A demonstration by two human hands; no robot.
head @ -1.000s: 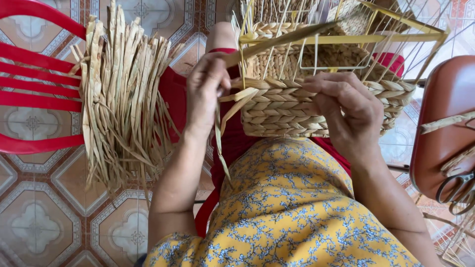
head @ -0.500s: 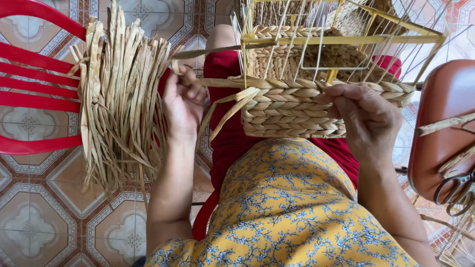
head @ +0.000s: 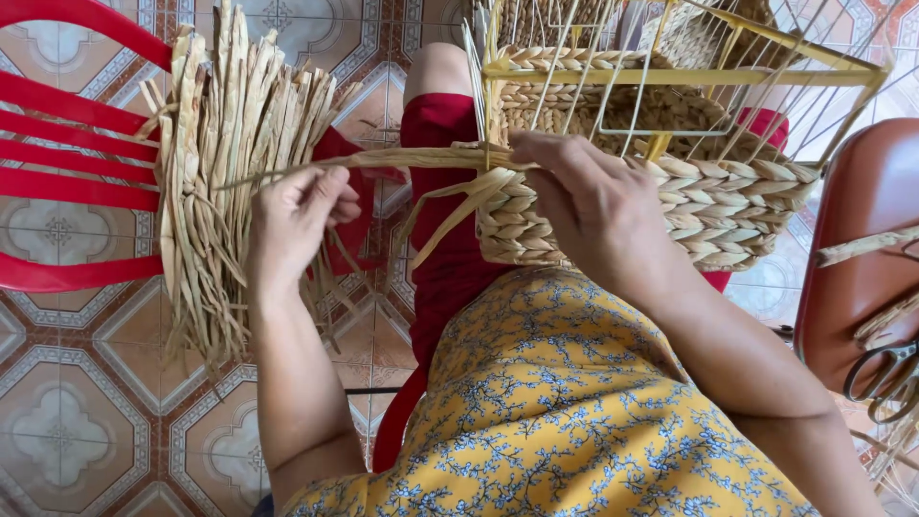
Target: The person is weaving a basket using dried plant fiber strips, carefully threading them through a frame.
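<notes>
A half-woven straw basket [head: 728, 206] on a yellow wire frame [head: 670, 75] rests on my lap. My right hand [head: 584, 196] presses on the basket's left corner, pinching a long dried strand [head: 412, 158] against the weave. That strand stretches left to my left hand [head: 297, 215], whose fingers are closed on it beside a thick bundle of dried straw [head: 225, 163]. Loose strand ends [head: 450, 215] hang from the basket's corner.
The straw bundle lies over a red plastic chair [head: 77, 182] at my left. A brown stool [head: 862, 249] at the right carries scissors [head: 885, 378] and a few strands. Patterned floor tiles [head: 86, 421] lie below.
My left hand moved from the basket out to the straw bundle and now pulls one strand taut. My right hand shifted from the basket's right side to its left corner.
</notes>
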